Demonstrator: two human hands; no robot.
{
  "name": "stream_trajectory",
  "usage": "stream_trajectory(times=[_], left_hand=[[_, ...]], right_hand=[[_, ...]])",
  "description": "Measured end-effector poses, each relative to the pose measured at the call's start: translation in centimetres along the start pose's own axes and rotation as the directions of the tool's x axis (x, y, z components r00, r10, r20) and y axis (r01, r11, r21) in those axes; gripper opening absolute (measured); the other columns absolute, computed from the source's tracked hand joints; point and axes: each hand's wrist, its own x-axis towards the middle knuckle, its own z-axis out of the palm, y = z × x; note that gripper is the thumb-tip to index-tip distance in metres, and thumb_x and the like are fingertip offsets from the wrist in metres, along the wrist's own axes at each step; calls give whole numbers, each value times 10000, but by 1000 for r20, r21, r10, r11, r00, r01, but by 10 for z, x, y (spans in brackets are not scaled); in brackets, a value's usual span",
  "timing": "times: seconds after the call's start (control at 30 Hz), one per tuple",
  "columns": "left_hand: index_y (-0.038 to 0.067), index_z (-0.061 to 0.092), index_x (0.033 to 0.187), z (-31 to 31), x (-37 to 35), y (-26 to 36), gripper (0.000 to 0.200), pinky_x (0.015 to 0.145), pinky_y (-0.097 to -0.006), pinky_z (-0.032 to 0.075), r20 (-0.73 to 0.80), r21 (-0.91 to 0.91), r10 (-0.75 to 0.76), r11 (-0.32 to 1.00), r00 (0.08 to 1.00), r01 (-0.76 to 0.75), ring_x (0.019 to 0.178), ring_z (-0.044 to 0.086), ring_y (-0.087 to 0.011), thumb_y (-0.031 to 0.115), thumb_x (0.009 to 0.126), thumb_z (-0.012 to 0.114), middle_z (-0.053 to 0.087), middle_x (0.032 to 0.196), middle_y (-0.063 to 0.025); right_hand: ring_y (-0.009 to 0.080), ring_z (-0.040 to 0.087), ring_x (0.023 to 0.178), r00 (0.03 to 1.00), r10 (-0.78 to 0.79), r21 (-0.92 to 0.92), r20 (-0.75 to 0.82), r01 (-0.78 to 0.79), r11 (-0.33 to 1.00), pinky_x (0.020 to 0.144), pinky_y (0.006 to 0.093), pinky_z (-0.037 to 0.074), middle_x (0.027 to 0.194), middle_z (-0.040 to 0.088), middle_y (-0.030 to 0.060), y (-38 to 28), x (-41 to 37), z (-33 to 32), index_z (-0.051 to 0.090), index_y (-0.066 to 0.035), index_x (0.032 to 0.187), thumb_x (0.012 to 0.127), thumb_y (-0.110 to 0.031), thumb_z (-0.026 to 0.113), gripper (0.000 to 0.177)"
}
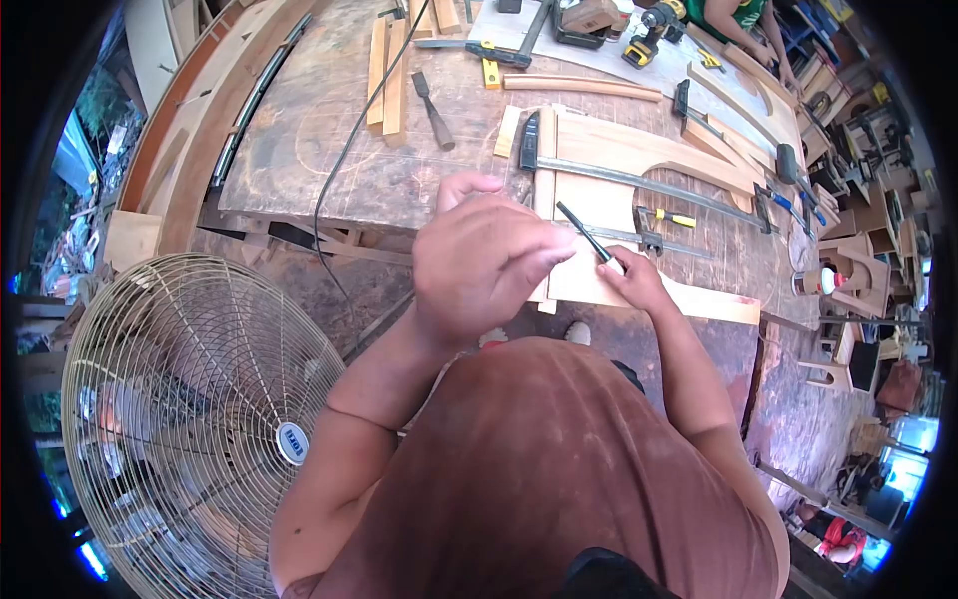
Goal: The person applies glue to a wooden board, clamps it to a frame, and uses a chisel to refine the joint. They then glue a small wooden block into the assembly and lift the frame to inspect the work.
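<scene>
My left hand is raised in front of my chest, its fingers curled in and thumb against them; whether anything small is between them is hidden. My right hand grips a dark, slim pen-like tool that points up and left over the wood. Beneath it lies a pale wooden panel assembly at the bench edge. A long metal bar clamp spans the assembly, and a second clamp with a yellow-handled tool lies nearer my right hand.
A wooden workbench carries a chisel, wood strips, a cable and a drill. A large fan stands at left. Another person's arm shows at the top right.
</scene>
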Motion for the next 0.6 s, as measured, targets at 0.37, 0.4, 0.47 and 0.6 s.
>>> stream_trajectory(times=[0.37, 0.4, 0.47, 0.6], left_hand=[[32, 517, 728, 41, -53, -48, 400, 558, -235, 338, 63, -359, -552, 764, 831, 535, 602, 431, -80, 262, 1050, 453, 492, 653, -11], [37, 506, 726, 42, -54, -49, 403, 563, -236, 340, 51, -378, -581, 742, 812, 554, 603, 429, -74, 263, 1054, 443, 487, 651, -6], [43, 495, 724, 42, -55, -49, 406, 567, -237, 341, 41, -397, -609, 717, 792, 573, 605, 426, -69, 265, 1058, 433, 482, 648, -1], [46, 485, 709, 43, -57, -53, 410, 569, -239, 346, 35, -432, -621, 698, 783, 572, 604, 428, -69, 260, 1056, 441, 484, 644, -7]], right_hand=[[302, 669, 885, 995, 84, -37, 46, -82, 996, 779, 387, 512, 965, 704, 120, -13, 0, -6, 665, -173, 1128, 873, -387, 675, 334], [300, 670, 888, 995, 88, -34, 45, -87, 996, 780, 388, 512, 968, 705, 121, -13, 0, -7, 665, -172, 1131, 873, -390, 676, 338], [302, 670, 888, 995, 85, -46, 42, -83, 995, 780, 389, 513, 968, 704, 122, -9, 1, -6, 664, -169, 1131, 873, -391, 675, 340], [316, 669, 893, 993, 99, -50, 57, -96, 994, 782, 397, 514, 974, 704, 127, -11, 1, -6, 661, -162, 1136, 875, -395, 674, 350]])
